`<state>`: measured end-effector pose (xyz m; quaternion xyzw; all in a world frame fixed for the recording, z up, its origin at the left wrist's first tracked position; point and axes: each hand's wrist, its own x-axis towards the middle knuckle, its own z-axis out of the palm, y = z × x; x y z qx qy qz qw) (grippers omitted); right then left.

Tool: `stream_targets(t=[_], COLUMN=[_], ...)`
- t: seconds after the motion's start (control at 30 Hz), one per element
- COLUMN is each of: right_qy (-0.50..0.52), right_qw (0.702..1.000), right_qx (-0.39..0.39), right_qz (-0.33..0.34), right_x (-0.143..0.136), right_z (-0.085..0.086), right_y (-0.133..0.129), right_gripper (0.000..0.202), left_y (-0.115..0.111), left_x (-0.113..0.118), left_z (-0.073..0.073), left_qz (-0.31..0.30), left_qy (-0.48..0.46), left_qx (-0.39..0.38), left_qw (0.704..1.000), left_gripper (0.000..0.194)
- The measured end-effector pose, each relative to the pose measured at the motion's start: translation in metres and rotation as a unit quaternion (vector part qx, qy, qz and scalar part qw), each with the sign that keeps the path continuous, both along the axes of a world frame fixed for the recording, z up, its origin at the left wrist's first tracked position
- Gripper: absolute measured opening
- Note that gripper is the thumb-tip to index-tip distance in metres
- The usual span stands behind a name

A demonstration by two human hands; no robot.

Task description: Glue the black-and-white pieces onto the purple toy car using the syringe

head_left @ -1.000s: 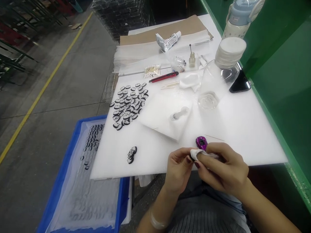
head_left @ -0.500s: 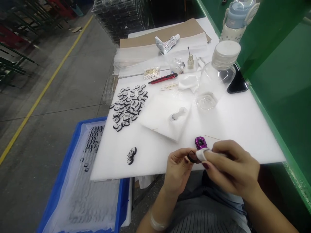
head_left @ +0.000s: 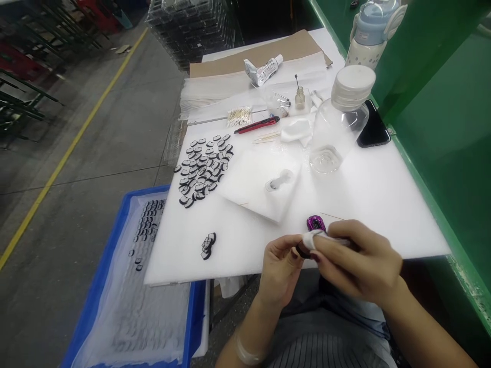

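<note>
Near the table's front edge, my left hand (head_left: 282, 268) pinches a small black part (head_left: 303, 251) between thumb and fingertips. My right hand (head_left: 356, 258) grips a white cloth (head_left: 313, 238) wrapped at its fingertip, and the cloth touches the black part. A thin pale stick also shows between the right fingers. Just beyond the hands lies a purple toy car (head_left: 315, 223), partly covered by the right hand. To the left is a small cluster of black parts (head_left: 207, 246), with a larger spread of similar parts (head_left: 203, 168) farther back.
A clear plastic jar (head_left: 337, 128), a phone (head_left: 374, 125) and a blue-topped bottle (head_left: 370, 36) stand or lie at the right. Behind are a red cutter (head_left: 257, 124), cotton swabs (head_left: 240, 116) and a tube (head_left: 264, 70). A blue crate (head_left: 102, 268) sits lower left, beside the table.
My right hand and the white cloth have shifted slightly left, so the cloth now covers more of the black part. My left hand has barely moved.
</note>
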<state>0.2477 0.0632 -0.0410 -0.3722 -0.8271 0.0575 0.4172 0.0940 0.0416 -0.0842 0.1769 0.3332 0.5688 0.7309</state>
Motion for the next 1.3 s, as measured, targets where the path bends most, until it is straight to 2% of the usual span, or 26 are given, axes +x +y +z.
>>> stream_targets(t=[0.1,0.17,0.33,0.43,0.53,0.6,0.63,0.7,0.77,0.8,0.87,0.93,1.03,1.13,1.2,1.3], right_qy=[-0.014,-0.027,0.016,0.086,0.159,0.18,0.177,0.155,0.124,0.11,0.089,0.071,0.048,0.022,0.011,0.005], right_qw=[0.999,0.998,0.999,0.991,0.965,0.948,0.944,0.945,0.951,0.953,0.955,0.956,0.956,0.955,0.953,0.952], right_qx=[0.002,0.001,-0.025,-0.062,-0.141,-0.203,-0.227,-0.254,-0.261,-0.263,-0.267,-0.268,-0.272,-0.28,-0.286,-0.289], right_qz=[0.049,0.053,-0.042,-0.088,-0.154,-0.167,-0.16,-0.135,-0.112,-0.104,-0.094,-0.091,-0.096,-0.099,-0.098,-0.098], right_x=[-0.002,0.006,0.037,0.047,0.048,0.046,0.045,0.042,0.039,0.038,0.036,0.034,0.033,0.033,0.033,0.033], right_z=[-0.004,-0.003,0.001,-0.006,-0.019,-0.025,-0.027,-0.029,-0.03,-0.03,-0.032,-0.034,-0.036,-0.037,-0.036,-0.036], right_y=[-0.002,-0.006,-0.011,-0.012,-0.016,-0.018,-0.018,-0.019,-0.018,-0.017,-0.017,-0.017,-0.018,-0.019,-0.018,-0.018], right_gripper=[0.01,0.01,0.013,0.014,0.01,0.007,0.006,0.006,0.007,0.007,0.006,0.006,0.008,0.01,0.01,0.01], left_y=[-0.001,-0.002,-0.001,-0.002,-0.007,-0.01,-0.011,-0.013,-0.012,-0.011,-0.01,-0.009,-0.009,-0.009,-0.008,-0.008], left_x=[0.0,0.001,0.002,-0.003,-0.009,-0.011,-0.01,-0.005,0.002,0.005,0.01,0.012,0.011,0.01,0.008,0.006], left_z=[0.002,0.002,-0.001,0.001,0.003,0.004,0.004,0.003,0.0,-0.002,-0.007,-0.011,-0.015,-0.016,-0.015,-0.011], left_qz=[-0.003,0.0,-0.006,-0.017,-0.015,-0.001,0.014,0.059,0.096,0.105,0.109,0.106,0.1,0.088,0.077,0.059], left_qy=[0.016,0.025,0.032,0.056,0.165,0.315,0.398,0.534,0.609,0.63,0.655,0.671,0.686,0.69,0.682,0.661], left_qx=[-0.013,-0.018,0.004,0.027,0.074,0.136,0.179,0.273,0.347,0.368,0.39,0.396,0.402,0.401,0.388,0.351], left_qw=[1.0,1.0,0.999,0.998,0.983,0.939,0.9,0.798,0.707,0.676,0.638,0.617,0.597,0.596,0.615,0.661], left_gripper=[0.027,0.028,0.023,0.025,0.023,0.017,0.016,0.024,0.031,0.033,0.034,0.033,0.03,0.029,0.03,0.028])
